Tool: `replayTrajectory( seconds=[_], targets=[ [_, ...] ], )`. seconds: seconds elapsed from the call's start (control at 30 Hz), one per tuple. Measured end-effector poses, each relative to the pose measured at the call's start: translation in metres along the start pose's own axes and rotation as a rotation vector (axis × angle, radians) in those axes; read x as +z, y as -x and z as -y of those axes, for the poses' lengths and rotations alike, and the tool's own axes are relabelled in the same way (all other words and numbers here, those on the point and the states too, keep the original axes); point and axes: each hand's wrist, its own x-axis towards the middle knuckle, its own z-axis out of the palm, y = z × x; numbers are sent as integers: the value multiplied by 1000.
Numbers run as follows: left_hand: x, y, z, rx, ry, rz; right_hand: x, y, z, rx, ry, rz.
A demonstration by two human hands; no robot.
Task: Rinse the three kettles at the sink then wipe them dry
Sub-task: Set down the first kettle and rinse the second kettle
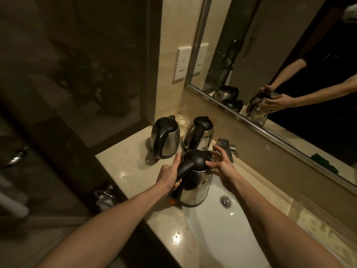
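Kettle [195, 182] at sink [212, 240] left rim

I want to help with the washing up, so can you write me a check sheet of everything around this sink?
Surface: beige stone countertop with wet glints; white oval sink set in it.
Job's things: three steel kettles with black lids and handles. The held kettle is at the sink's left edge. The left standing kettle and right standing kettle are on the countertop behind it. No cloth seen.
Clutter: small clear glass dish behind the kettles.
Hands: left hand grips the held kettle's handle; right hand rests spread fingers near its lid.
Cables: nothing seen.
Surroundings: chrome tap, framed wall mirror, white wall socket.
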Motion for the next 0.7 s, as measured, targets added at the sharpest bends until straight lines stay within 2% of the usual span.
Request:
replayTrajectory(
  seconds=[0.4, 0.7],
  targets=[
    [-78, 15, 8, -5, 91, -121, 84, -12, 2, 18, 117, 128],
    [-141, 25, 19, -34, 135, -267, 157, -33, -5, 84, 35, 158]
  ],
)
